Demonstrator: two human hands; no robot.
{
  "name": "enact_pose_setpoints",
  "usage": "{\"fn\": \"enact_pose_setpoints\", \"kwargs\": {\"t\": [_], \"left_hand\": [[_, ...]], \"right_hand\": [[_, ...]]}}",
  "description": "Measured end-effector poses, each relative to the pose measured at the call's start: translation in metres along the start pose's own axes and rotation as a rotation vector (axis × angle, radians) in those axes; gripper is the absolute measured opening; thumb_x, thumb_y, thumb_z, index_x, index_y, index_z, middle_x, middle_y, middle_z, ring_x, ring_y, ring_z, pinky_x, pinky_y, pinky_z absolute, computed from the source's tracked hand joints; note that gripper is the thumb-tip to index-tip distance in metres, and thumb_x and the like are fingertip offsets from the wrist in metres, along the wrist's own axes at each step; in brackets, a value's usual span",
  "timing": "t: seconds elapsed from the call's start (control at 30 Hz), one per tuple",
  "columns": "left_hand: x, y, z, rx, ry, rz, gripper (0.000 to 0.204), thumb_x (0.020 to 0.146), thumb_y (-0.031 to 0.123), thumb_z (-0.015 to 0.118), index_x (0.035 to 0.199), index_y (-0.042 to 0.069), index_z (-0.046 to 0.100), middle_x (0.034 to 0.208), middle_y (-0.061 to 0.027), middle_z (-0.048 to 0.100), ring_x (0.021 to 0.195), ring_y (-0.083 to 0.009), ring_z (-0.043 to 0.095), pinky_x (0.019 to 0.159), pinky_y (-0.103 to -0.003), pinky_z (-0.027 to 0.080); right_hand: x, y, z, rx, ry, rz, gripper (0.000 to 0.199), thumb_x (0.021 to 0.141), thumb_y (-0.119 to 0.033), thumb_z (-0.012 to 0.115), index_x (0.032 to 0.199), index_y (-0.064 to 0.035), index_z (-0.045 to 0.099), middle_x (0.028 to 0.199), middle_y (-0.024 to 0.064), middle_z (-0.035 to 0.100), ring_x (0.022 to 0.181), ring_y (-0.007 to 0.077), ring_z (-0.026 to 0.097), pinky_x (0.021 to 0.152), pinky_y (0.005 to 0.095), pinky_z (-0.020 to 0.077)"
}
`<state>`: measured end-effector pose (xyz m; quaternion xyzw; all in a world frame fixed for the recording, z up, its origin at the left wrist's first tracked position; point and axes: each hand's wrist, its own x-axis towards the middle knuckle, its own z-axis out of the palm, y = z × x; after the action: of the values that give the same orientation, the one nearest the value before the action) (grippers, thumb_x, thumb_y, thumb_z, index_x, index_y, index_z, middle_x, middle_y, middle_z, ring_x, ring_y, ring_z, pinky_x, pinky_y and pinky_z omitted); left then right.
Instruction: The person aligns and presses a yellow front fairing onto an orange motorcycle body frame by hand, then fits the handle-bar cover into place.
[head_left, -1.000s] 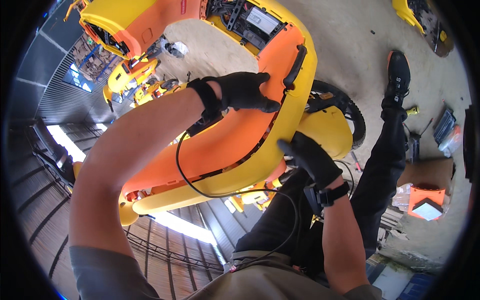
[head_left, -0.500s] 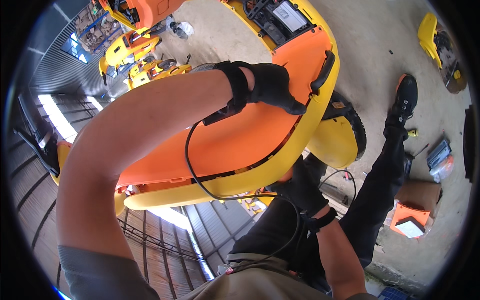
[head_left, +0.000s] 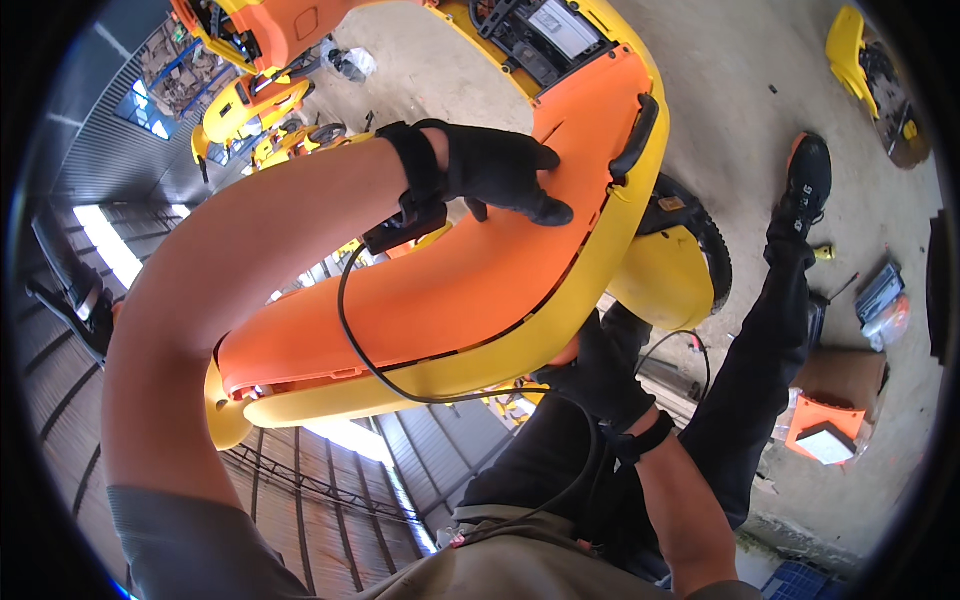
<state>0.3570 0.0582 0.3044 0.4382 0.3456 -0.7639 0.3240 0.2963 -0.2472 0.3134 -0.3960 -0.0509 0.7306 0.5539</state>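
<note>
Across the middle lies the body of a scooter, with an orange panel bordered by a long yellow side trim. My left hand, in a black glove, lies on the orange panel with its fingers spread and nothing in them. Just beyond it a black handle-like part sits along the trim. Below the trim, my right hand, also gloved in black, is close against the underside beside a small rounded orange part. Its fingertips are hidden, so its grip cannot be made out.
A black cable crosses the panel from my left wrist. A wheel with a yellow fender stands right of the body. On the floor are a cardboard box and a yellow body part. Other yellow scooters stand behind.
My left hand has drawn back leftward from the trim edge onto the orange panel, its fingers now spread. The scooter body has shifted or tilted slightly. My right hand stays in about the same place.
</note>
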Motion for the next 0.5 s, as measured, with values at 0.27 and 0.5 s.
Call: {"fn": "enact_pose_setpoints", "kwargs": {"t": [0.27, 0.5], "left_hand": [[-0.004, -0.004, 0.003, -0.010, 0.046, 0.078, 0.074, 0.086, 0.053, 0.073, 0.134, 0.001, 0.050, 0.122, -0.0156, 0.059, 0.104, -0.0254, 0.066, 0.074, -0.035, 0.062], [0.003, -0.008, 0.004, 0.013, 0.052, 0.124, 0.089, 0.086, 0.053, 0.073, 0.144, -0.006, 0.041, 0.122, -0.0212, 0.060, 0.090, -0.0239, 0.068, 0.071, -0.032, 0.060]], "right_hand": [[0.002, 0.005, -0.006, -0.384, 0.013, -0.172, 0.077, 0.069, -0.016, 0.084, 0.133, 0.0006, 0.045, 0.116, 0.0179, 0.063, 0.105, 0.0357, 0.063, 0.090, 0.0466, 0.0488], [0.003, 0.001, -0.003, -0.172, 0.026, -0.066, 0.076, 0.064, -0.017, 0.088, 0.127, -0.0005, 0.050, 0.111, 0.0163, 0.064, 0.101, 0.0352, 0.062, 0.090, 0.0451, 0.0487]]}}
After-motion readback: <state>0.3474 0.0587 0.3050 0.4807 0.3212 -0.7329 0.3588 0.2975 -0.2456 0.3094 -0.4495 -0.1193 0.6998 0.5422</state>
